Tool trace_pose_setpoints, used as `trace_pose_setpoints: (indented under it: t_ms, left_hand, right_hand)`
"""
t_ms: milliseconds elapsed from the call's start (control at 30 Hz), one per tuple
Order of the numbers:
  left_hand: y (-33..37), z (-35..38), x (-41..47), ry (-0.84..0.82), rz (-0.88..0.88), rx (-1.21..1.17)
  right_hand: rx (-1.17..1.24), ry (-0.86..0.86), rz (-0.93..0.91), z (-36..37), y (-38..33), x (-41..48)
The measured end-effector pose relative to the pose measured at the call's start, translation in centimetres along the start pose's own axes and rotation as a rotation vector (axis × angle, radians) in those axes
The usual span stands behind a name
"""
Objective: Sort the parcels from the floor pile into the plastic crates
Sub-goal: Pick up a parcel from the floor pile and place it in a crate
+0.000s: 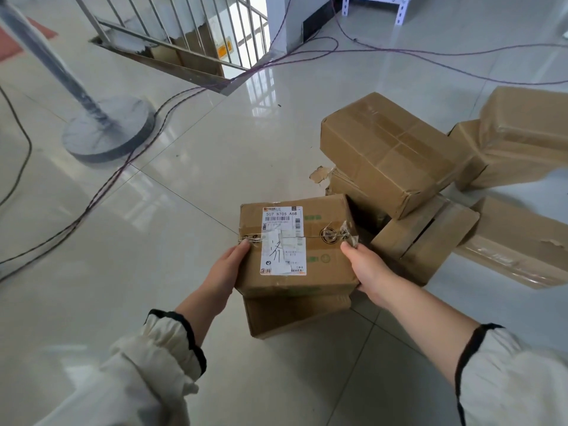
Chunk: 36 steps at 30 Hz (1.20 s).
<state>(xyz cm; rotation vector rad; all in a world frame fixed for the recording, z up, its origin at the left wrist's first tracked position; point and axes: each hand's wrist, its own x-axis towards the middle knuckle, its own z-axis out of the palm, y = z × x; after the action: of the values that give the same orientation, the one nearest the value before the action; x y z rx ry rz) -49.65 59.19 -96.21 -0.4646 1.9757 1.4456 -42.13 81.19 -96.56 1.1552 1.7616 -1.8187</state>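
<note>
While left hand and right hand clasp its ends, the parcel lies label-up, long axis crosswise.

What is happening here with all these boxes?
A person grips a labelled box with both hands, the left hand on its left edge, the right hand on its right. Another box lies just below it. More boxes lie piled on the floor to the right.
</note>
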Motion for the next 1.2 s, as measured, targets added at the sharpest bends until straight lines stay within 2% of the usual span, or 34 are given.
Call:
trace_pose_setpoints:
  t_ms: [233,400,500,800,1000,1200]
  left_hand:
    - [-0.3,-0.1,-0.1,-0.024,0.128,-0.049]
    - [4.2,0.1,-3.0,-0.014,0.230,-0.066]
    - [8.8,-0.1,-6.9,-0.038,0.284,-0.043]
    - [26.3,-1.7,-25.0,-0.205,0.349,0.015]
    - [41.1,-2.2,-40.9,-0.403,0.370,0.077]
    - [51.8,-2.2,-50.8,-0.633,0.485,0.186]
  right_hand:
    - [0.039,0.003,-0.045,0.3,-0.6,-0.7]
    - [0.055,0.166,-0.061,-0.1,-3.0,-5.6]
    - [0.075,0.249,-0.059,-1.5,-6.5,-10.9]
    - [0.003,0.309,-0.152,-9.7,-23.3,-32.1]
    - [0.033,0.420,-0.115,-15.6,-34.7,-51.4]
    - [0.166,0.606,-0.131,-18.2,-39.7,-65.9]
